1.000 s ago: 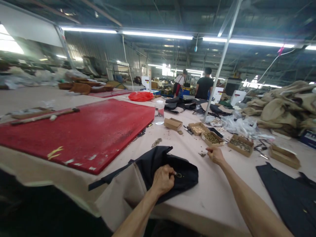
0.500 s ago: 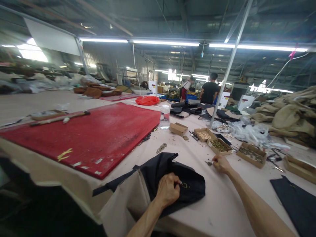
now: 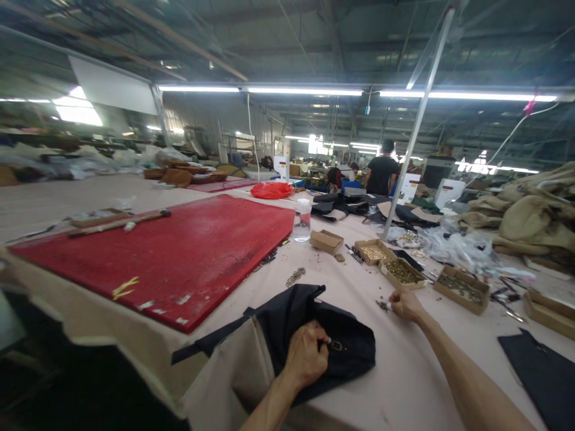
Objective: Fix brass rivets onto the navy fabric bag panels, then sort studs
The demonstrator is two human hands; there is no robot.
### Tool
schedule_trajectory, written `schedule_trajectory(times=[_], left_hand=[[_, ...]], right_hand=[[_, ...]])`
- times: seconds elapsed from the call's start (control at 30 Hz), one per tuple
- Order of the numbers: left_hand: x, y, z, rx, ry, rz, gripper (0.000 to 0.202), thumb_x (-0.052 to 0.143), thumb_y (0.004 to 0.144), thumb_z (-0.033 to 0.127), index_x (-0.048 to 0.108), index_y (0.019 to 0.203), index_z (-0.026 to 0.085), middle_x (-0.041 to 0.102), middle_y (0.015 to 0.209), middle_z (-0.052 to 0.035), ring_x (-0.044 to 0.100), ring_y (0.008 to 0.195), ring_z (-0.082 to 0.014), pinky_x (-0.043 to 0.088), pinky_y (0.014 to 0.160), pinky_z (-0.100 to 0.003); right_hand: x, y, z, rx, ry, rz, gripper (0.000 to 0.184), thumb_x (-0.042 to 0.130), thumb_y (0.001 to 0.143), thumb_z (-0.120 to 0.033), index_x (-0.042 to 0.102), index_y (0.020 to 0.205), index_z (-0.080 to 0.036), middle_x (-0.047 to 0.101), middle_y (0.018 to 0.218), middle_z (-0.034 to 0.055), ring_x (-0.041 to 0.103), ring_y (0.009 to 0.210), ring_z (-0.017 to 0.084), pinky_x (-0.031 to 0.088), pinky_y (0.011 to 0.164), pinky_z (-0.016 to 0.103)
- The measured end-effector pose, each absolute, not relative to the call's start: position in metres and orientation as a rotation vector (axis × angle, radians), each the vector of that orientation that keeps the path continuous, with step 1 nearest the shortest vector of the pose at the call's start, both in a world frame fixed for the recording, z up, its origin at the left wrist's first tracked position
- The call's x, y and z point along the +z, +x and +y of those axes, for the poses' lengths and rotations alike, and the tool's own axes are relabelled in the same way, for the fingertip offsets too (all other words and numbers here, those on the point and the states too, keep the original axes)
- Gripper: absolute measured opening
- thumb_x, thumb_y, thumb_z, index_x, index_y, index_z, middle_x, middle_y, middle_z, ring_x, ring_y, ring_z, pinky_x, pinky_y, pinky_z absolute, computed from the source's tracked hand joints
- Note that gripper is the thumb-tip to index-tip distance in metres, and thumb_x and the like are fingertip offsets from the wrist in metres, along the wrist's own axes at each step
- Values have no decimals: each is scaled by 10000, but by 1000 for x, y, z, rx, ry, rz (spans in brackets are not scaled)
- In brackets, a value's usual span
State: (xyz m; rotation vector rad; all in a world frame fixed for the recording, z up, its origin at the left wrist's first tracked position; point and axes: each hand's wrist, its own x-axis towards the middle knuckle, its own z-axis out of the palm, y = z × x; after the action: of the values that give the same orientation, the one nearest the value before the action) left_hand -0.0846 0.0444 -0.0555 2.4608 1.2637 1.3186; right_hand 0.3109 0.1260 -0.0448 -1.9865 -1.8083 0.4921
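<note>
My left hand (image 3: 308, 354) is closed on a dark fabric piece (image 3: 305, 326) lying on the table's near edge, its fingers pinched beside a small metal buckle (image 3: 336, 345). My right hand (image 3: 404, 303) reaches forward with fingers pinched at a scatter of small metal parts (image 3: 383, 305) on the pale tabletop (image 3: 404, 371), just in front of an open cardboard box of brass fittings (image 3: 401, 273). What the right fingers grip is too small to make out.
A large red mat (image 3: 171, 251) covers the table's left part, a long tool (image 3: 117, 222) at its far edge. A clear bottle (image 3: 302, 220), more small boxes (image 3: 461, 289) and dark fabric (image 3: 539, 377) lie around. Tan cloth piles (image 3: 525, 215) sit right. A person (image 3: 381, 173) stands far back.
The view has tilted up a little and shifted. Both hands stay in much the same places, the right still at the small metal parts.
</note>
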Motion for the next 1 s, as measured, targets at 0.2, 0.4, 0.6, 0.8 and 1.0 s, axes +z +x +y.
schedule_trajectory(times=[0.2,0.4,0.6,0.8,1.0], left_hand=[[-61,-85,43,1503,2488,1191,247,560,712,54,583,912,196,638,845,-55,632,769,-203,527,736,-360],[-59,-85,41,1565,2481,1174,236,556,724,52,581,913,191,636,864,-59,628,775,-196,524,737,-352],[-47,-85,35,1263,2472,1201,237,527,708,24,601,852,197,611,842,-40,604,770,-174,477,692,-306],[-41,-86,32,1168,2465,1211,245,501,697,11,598,815,202,590,809,-38,591,753,-175,453,675,-306],[-46,-86,32,1189,2449,1216,257,494,678,6,591,812,203,587,789,-29,576,741,-174,440,674,-306]], right_hand=[[-46,309,131,511,-1993,-1842,36,565,571,-123,577,574,-156,554,544,-3,517,599,141,274,542,243],[-47,311,126,523,-1981,-1901,67,567,622,-129,564,562,-156,547,525,-9,493,562,125,269,525,245],[-54,305,113,362,-2003,-1904,95,560,723,-140,651,749,-153,694,776,66,605,767,187,365,670,253],[-52,291,98,216,-2008,-1909,183,544,790,-117,640,943,-148,699,1014,155,603,960,235,384,813,281],[-9,230,52,171,-1777,-1870,92,458,916,-221,546,892,-205,639,881,74,582,818,205,382,729,288]])
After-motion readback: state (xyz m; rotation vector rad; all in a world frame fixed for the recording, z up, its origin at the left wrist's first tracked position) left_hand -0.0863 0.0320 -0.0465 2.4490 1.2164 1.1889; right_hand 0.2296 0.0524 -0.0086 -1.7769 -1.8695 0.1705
